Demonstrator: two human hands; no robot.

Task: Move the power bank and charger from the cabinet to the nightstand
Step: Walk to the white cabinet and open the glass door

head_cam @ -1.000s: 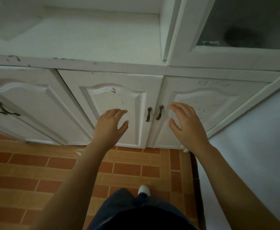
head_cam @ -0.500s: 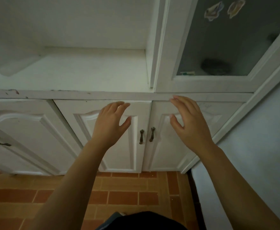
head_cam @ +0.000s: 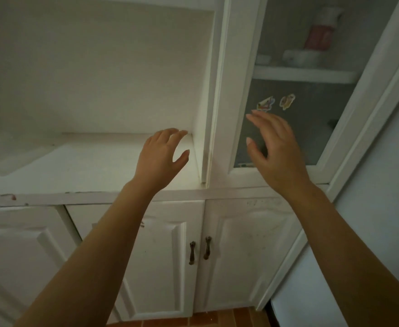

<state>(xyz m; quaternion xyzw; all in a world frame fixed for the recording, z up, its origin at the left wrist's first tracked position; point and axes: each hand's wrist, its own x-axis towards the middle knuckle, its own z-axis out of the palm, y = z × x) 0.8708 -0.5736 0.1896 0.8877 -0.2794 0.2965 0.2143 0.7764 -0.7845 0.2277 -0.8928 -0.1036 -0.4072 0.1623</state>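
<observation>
A white cabinet point(head_cam: 219, 128) fills the view. My left hand point(head_cam: 162, 156) is raised over its open shelf, fingers apart and holding nothing. In front of the frosted glass door point(head_cam: 311, 109) on the right, my right hand point(head_cam: 274, 152) is also spread and holds nothing. Behind the glass, blurred white objects point(head_cam: 297, 56) and a red-and-white container point(head_cam: 319, 36) sit on an upper shelf. I cannot make out a power bank or a charger.
Two stickers point(head_cam: 276, 102) are on the glass door. Below are closed lower doors with two dark handles point(head_cam: 199, 250). A clear plastic sheet point(head_cam: 9, 152) lies at the left of the open shelf. A pale wall point(head_cam: 382, 208) is on the right, brick-tile floor below.
The view has tilted up from the lower doors and floor to the open shelf and glass door. Both hands have risen from the lower door handles to shelf height, still spread.
</observation>
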